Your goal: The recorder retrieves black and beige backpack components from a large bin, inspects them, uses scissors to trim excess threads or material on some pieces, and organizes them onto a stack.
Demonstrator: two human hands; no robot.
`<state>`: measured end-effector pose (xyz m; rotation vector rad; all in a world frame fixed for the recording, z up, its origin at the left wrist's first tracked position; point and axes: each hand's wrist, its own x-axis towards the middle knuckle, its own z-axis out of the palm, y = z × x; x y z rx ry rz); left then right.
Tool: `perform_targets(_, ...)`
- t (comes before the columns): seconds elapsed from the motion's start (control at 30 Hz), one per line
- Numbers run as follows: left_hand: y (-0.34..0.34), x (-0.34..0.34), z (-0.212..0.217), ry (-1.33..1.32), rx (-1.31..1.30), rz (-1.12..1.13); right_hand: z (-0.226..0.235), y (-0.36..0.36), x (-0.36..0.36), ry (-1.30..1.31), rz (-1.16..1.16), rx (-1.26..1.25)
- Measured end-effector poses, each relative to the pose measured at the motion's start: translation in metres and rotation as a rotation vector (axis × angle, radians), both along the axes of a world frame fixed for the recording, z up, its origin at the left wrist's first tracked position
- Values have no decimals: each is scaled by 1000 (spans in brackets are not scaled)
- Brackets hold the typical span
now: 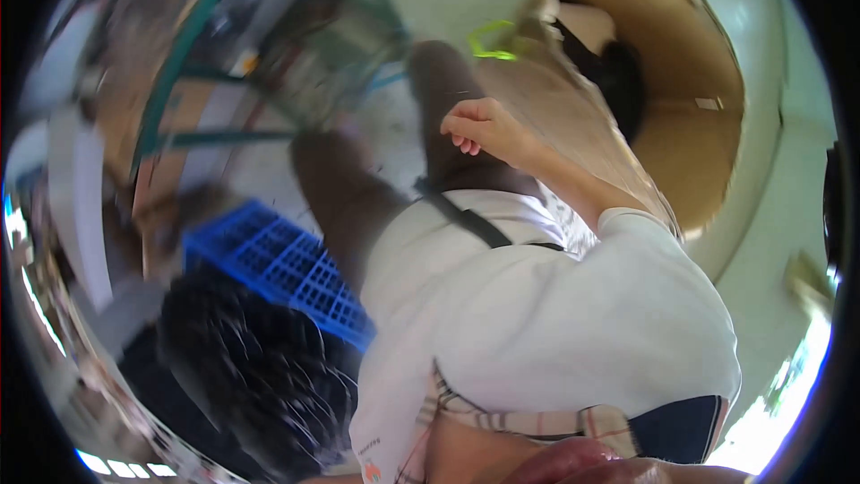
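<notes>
Right hand [479, 130] loosely curled and empty above thigh [448, 116], cardboard box [690, 81] just beyond to its right, nearer than blue crate [278, 264]; left hand unseen.

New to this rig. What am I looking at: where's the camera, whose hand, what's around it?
No machine: a person wears a fisheye camera on the head, looking down, so edges bend; the shot is also blurred. Their white shirt and brown trousers fill the middle. The right hand is by the thigh, fingers curled; blur hides whether it holds anything. The left hand is out of view. Beside the hand is a big cardboard box; lower left, a blue crate and a green frame.
</notes>
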<state>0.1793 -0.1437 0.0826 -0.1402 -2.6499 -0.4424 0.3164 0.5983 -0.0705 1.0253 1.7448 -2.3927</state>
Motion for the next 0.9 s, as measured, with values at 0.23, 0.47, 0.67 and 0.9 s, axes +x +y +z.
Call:
perform_targets(0.23, 378, -32, -76, -57, -522, -420, 2, 112, 165, -326, -806, 698)
perform_targets(0.47, 496, 11, -167, -875, -441, -655, -164, 189, 282, -1115, -182, 323)
perform_targets(0.67, 517, 15, -156, -790, -511, -651, -269, 254, 250, -1134, 107, 708)
perform_targets(0.9, 548, 20, -150, -772, -594, -556, -323, 326, 215, -1245, -14, 1049)
